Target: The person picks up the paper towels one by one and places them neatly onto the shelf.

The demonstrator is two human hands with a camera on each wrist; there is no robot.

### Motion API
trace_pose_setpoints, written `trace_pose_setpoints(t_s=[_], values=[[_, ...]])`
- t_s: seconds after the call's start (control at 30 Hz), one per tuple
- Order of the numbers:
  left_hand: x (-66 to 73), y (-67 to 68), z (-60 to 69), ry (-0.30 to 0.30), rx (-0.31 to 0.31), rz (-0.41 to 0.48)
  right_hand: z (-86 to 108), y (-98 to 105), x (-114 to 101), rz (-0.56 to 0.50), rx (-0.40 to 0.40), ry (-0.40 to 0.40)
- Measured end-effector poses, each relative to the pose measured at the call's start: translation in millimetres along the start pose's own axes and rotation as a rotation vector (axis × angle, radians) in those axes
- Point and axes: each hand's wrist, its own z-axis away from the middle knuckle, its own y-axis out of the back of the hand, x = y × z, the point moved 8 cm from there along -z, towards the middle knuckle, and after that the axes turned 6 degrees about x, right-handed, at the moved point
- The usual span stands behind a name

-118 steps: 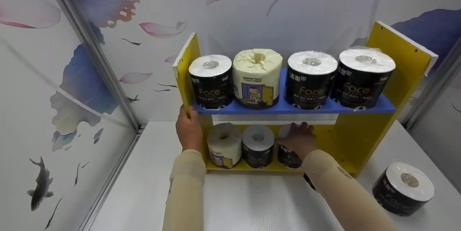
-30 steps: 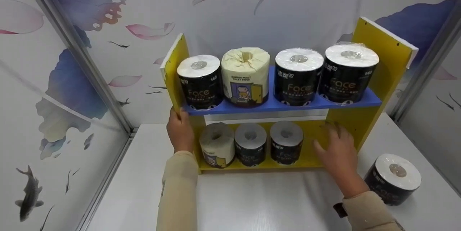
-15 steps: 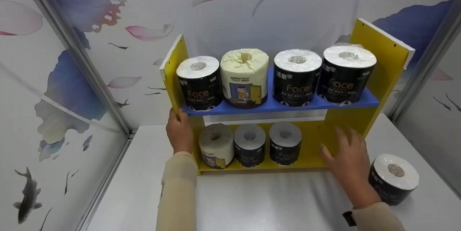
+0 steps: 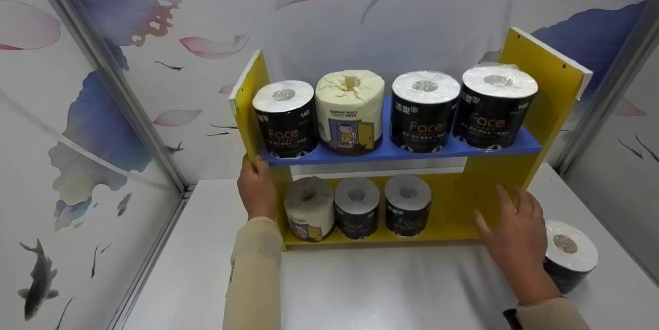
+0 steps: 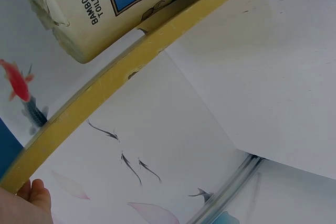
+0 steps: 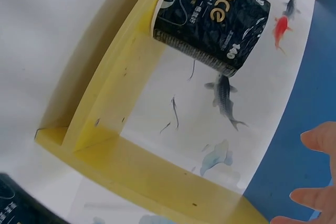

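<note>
In the head view my left hand [image 4: 256,188] grips the left side panel of a yellow and blue two-tier shelf [image 4: 535,83]; its fingers curl round the yellow edge in the left wrist view. My right hand [image 4: 516,232] holds nothing. Its fingers are spread in front of the shelf's right panel, partly covering a loose black-wrapped toilet roll [image 4: 579,253] on the table. On the lower tier stand a cream toilet roll [image 4: 309,216] and two black-wrapped toilet rolls [image 4: 409,204]. The blue upper board [image 4: 401,154] bears several upright rolls, one of them cream [image 4: 350,108].
The shelf stands on a white table [image 4: 370,289]. Behind it is a printed wall [image 4: 437,21] with petals and fish. Metal corner posts [image 4: 128,77] rise at both sides. Bare yellow board [image 4: 448,216] shows right of the lower rolls.
My right hand let go of the right-hand black roll on the lower tier, then moved right and toward me, now covering part of the loose roll. The left hand keeps its grip on the shelf.
</note>
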Motion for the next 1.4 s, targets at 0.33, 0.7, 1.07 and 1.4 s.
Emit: trace_pose_setpoints(t_s=[0.33, 0.7, 1.07, 1.4], values=[[-0.6, -1.2, -0.3, 0.009, -0.013, -0.012, 8.9, -7.1, 30.3, 0.066, -0.233, -0.172], [-3.3, -0.8, 0.1, 0.034, -0.034, 0.001, 19.6, -10.7, 65.1, 0.131, -0.345, -0.254], [0.4, -1.5, 2.4, 0.034, -0.038, 0.009, 30.8, -16.1, 106.6, 0.186, -0.491, -0.389], [-1.2, -0.6, 0.3, 0.016, -0.019, -0.011, 39.7, -18.9, 131.8, 0.224, -0.569, -0.469]])
